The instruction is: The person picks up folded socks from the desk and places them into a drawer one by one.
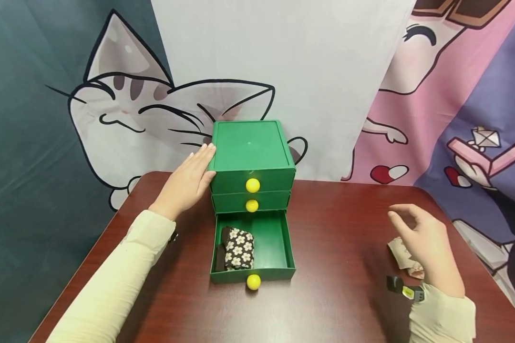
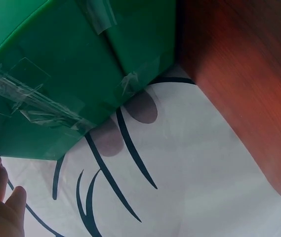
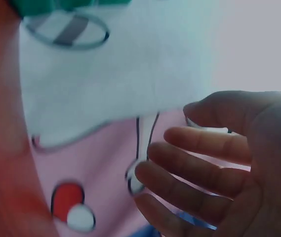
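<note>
A green drawer cabinet [image 1: 250, 147] with yellow round knobs stands at the back of the table. Its bottom drawer [image 1: 271, 245] is pulled out; the upper two are closed. A folded black cloth item with white flowers [image 1: 239, 250], like a pair of socks, lies in that drawer's left half. My left hand [image 1: 183, 183] rests with straight fingers against the cabinet's upper left side. Out to the right, my right hand [image 1: 429, 245] hovers empty with loosely bent fingers, spread apart in the right wrist view. Partly hidden behind it is a folded beige cloth item [image 1: 400, 255].
The reddish-brown wooden table [image 1: 326, 305] has rounded back corners. Behind it hangs a cloth backdrop [image 1: 326, 71] printed with cartoon cats. Clear tape [image 2: 46, 106] runs along the cabinet's side.
</note>
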`<state>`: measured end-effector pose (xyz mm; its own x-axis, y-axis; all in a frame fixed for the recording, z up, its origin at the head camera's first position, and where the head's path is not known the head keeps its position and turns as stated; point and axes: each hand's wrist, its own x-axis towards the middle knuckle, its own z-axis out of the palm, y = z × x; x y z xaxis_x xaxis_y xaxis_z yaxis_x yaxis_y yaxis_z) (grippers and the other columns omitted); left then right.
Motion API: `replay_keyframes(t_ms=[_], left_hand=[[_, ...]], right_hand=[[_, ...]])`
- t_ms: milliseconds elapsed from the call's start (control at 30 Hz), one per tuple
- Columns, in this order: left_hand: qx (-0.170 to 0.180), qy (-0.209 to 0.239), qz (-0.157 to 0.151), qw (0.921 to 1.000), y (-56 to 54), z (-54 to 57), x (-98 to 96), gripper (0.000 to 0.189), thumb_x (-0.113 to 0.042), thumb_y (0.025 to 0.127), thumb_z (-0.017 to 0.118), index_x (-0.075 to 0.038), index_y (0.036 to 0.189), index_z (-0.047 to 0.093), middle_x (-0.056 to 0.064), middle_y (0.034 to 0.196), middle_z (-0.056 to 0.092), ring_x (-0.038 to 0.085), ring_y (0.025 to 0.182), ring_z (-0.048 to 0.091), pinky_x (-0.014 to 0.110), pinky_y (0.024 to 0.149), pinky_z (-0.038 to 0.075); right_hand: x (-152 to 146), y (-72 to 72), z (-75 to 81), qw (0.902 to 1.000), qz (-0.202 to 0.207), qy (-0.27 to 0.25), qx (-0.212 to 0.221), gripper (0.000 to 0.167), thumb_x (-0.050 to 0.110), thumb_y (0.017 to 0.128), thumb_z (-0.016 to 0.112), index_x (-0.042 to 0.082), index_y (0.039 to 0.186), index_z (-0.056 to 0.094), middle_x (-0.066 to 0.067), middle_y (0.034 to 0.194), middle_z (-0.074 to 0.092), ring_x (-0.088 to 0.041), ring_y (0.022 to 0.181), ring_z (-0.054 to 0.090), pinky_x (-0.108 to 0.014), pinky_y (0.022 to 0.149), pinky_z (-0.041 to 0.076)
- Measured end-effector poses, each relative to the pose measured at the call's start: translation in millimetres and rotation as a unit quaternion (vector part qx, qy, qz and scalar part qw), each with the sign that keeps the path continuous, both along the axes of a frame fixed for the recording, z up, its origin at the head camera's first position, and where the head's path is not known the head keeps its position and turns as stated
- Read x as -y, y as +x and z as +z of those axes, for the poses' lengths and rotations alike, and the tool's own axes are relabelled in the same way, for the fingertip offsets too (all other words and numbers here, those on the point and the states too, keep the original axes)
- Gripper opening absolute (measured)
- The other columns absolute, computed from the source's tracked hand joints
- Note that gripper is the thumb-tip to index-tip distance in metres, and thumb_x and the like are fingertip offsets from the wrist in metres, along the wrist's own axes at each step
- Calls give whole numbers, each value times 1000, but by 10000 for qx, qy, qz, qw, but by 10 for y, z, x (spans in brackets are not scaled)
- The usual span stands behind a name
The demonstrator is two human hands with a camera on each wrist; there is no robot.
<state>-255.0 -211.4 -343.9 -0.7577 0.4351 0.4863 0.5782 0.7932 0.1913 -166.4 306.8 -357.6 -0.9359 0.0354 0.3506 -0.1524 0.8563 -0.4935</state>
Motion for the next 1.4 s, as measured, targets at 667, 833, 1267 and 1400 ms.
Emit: replay_keyframes(t_ms=[667,833,1267,1400], left_hand=[[31,24,42,10000,-11,3,-12,56,-23,109,45,4,157,31,19,161,33,34,152,26,50,125,19],[36,87,19,10000,-21,-9,-12,56,-19,108,48,4,156,31,20,161,33,36,151,28,49,125,18],[-47,125,-58,9999,-6,-19,-3,57,-28,111,41,5,156,31,21,161,34,34,151,27,48,125,18],[-76,145,-76,9998,-15,-27,-11,56,-20,109,47,5,156,32,21,160,34,35,151,28,48,125,19]], right_hand=[[-581,-60,-427,9831,-1177,298,1373,43,26,95,63,-17,99,64,-39,96,64,-58,90,60,-64,76,49],[-606,-60,-490,9688,-1471,259,1979,42,29,89,69,-12,83,64,-38,83,60,-61,79,57,-62,68,49],[-584,-85,-630,9517,-1420,140,2717,53,41,83,74,-11,91,65,-16,67,64,-34,63,62,-41,52,48],[-602,-111,-675,9539,-1597,282,2524,55,37,81,76,-15,92,62,-24,71,63,-42,67,63,-46,52,48]])
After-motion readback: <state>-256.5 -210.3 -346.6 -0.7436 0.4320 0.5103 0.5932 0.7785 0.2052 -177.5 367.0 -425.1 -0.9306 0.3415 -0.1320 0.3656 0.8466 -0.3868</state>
